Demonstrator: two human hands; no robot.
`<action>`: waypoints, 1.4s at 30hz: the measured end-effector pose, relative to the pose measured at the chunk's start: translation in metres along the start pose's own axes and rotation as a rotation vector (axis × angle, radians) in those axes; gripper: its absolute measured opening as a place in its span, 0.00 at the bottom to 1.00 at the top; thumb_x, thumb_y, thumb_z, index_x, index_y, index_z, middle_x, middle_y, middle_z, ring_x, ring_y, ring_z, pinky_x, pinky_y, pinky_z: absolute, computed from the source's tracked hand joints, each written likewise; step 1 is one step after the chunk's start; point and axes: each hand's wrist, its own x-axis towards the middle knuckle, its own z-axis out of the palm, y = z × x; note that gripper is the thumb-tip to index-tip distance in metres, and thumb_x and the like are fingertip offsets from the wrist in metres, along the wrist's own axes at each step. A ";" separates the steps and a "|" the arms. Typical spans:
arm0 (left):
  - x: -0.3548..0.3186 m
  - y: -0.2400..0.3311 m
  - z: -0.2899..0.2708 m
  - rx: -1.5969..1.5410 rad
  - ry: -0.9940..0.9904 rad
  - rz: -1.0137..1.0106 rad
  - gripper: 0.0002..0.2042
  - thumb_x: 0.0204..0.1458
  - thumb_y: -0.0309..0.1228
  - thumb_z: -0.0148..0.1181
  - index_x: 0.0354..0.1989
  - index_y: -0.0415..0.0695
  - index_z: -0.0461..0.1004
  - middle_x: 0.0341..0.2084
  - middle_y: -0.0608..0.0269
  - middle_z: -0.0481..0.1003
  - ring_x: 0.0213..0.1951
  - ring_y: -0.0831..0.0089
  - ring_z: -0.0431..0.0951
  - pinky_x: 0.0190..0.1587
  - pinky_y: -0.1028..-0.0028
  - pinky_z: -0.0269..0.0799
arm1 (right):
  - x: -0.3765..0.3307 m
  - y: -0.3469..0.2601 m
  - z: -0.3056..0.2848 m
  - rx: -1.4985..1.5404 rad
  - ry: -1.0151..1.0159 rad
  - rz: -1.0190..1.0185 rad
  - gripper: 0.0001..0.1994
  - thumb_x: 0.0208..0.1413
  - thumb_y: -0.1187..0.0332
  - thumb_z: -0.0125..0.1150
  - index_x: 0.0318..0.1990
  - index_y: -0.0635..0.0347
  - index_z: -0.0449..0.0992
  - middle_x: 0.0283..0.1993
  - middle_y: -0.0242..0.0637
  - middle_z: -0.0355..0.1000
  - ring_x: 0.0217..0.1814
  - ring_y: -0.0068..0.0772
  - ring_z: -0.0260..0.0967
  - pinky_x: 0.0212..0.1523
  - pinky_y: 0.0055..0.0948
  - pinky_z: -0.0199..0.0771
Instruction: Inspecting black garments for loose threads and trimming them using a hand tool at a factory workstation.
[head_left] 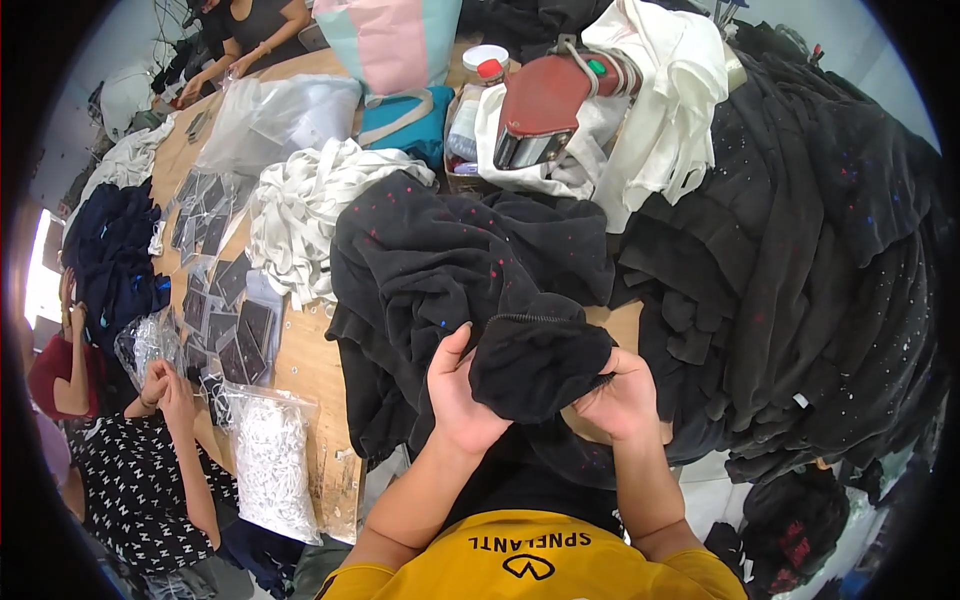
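Observation:
Between my hands a bunched end of a black garment (535,375) is held up, with a ridged, zipper-like line along its upper edge. My left hand (462,398) grips its left side, thumb pointing up and fingers tucked behind the cloth. On the other side my right hand (622,396) closes on the fabric, its fingertips partly hidden under it. Beyond my hands the rest of the dark cloth (430,235), speckled with red and blue dots, lies heaped on the wooden table (305,345).
Piled black garments (790,240) fill the right side. A red handheld device (555,100) rests on white cloth at the back. White strips (310,215), small clear packets (235,335) and a bag of white pieces (275,465) lie left. Co-workers (140,470) sit along the left edge.

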 end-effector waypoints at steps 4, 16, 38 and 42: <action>0.008 0.007 -0.003 -0.055 -0.060 -0.011 0.25 0.60 0.41 0.38 0.59 0.34 0.63 0.60 0.50 0.63 0.62 0.56 0.62 0.66 0.57 0.51 | 0.015 -0.002 0.005 0.028 0.003 -0.028 0.20 0.50 0.75 0.43 0.51 0.72 0.70 0.52 0.46 0.72 0.54 0.41 0.71 0.58 0.41 0.69; 0.033 0.052 0.042 -0.326 -0.239 0.156 0.28 0.58 0.44 0.44 0.59 0.33 0.58 0.60 0.50 0.62 0.61 0.62 0.61 0.65 0.64 0.53 | 0.074 -0.006 0.073 0.176 -0.382 -0.123 0.24 0.54 0.68 0.42 0.54 0.81 0.62 0.62 0.56 0.60 0.69 0.46 0.52 0.71 0.41 0.44; 0.041 0.043 0.032 -0.330 -0.523 0.039 0.36 0.56 0.52 0.45 0.64 0.33 0.51 0.64 0.47 0.56 0.65 0.59 0.56 0.65 0.60 0.51 | 0.071 -0.010 0.062 0.203 -0.512 -0.114 0.27 0.55 0.63 0.44 0.58 0.77 0.58 0.64 0.53 0.58 0.70 0.45 0.50 0.71 0.41 0.43; 0.022 0.035 0.031 -0.148 -0.485 0.034 0.47 0.52 0.61 0.44 0.69 0.38 0.36 0.69 0.50 0.41 0.70 0.58 0.42 0.68 0.56 0.39 | 0.054 -0.003 0.058 -0.151 -0.540 -0.176 0.29 0.52 0.61 0.43 0.62 0.67 0.60 0.66 0.46 0.59 0.69 0.42 0.53 0.69 0.43 0.45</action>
